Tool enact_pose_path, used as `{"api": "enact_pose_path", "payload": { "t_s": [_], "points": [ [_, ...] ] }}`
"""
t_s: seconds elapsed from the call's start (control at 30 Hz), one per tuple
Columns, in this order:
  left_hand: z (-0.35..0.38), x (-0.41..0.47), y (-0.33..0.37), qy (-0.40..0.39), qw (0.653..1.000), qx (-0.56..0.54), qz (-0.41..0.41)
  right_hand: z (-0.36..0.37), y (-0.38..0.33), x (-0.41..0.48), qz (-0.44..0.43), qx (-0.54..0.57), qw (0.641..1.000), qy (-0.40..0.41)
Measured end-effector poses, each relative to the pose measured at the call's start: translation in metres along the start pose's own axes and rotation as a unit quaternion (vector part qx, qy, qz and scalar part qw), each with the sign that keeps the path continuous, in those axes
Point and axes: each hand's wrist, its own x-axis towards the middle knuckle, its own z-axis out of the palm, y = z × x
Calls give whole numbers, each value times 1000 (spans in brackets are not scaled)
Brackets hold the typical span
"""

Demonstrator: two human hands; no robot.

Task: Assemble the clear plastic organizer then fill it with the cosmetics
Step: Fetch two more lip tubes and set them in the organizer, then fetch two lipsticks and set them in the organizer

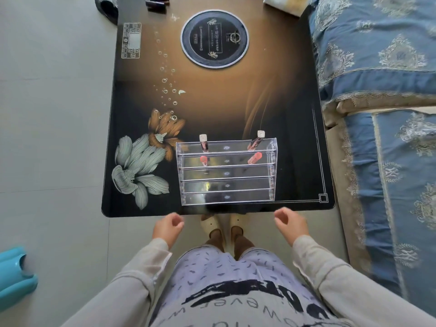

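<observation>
Clear plastic is making up the stepped organizer (pixel 227 198), which is standing assembled on the glossy dark desk (pixel 212 109), close to its near edge and just in front of the person. Four cosmetics are sitting in its two rear tiers: a silver-capped gloss (pixel 203 143) and a red tube (pixel 203 160) on the left are standing nearly upright, while a second gloss (pixel 257 140) and a pink tube (pixel 254 158) on the right are leaning over. The three front tiers are showing nothing inside.

The left hand (pixel 168 226) and right hand (pixel 291 224) are hovering just off the desk's near edge, apart from the organizer, their fingers (pixel 178 220) loosely curled and gripping nothing.

More dark cosmetics (pixel 157 4) are lying at the far left corner, well apart from the organizer, so filling is likely only partly done. Fetching them is probably meaning a long reach over the organizer, and a sleeve or forearm could be catching the tall rear caps and tipping the leaning tubes out. The light plastic is also likely sliding easily on the slick surface; a nudge toward the person could be sending it over the near edge onto the floor. Dropping tubes in hard might be loosening the fitted panels, though how firmly they are joined I cannot tell.
</observation>
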Motion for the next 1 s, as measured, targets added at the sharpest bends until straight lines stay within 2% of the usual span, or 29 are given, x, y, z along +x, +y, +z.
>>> {"api": "enact_pose_path", "payload": {
  "t_s": [0.13,0.27,0.4,0.57,0.67,0.73,0.83,1.0],
  "points": [
    [6,-19,-43,-129,981,118,-87,14,37,-18,75,-10,995,-61],
    [3,-28,-53,-155,974,119,-111,17,53,-20,127,-15,987,-95],
    [-2,-30,-42,-98,989,36,-101,9,49,-9,152,-14,985,-84],
    [5,-48,-38,20,985,-144,-97,-6,28,8,99,-60,983,-144],
    [26,-73,-49,80,960,-228,-138,-15,13,14,38,-141,977,-157],
    [50,-95,-60,90,935,-289,-186,-17,4,19,13,-203,965,-166],
    [101,-131,-81,84,894,-357,-259,-15,-12,27,-31,-333,922,-197],
    [177,-185,-94,87,827,-429,-352,21,-48,23,-129,-435,857,-244]
  ]
}}
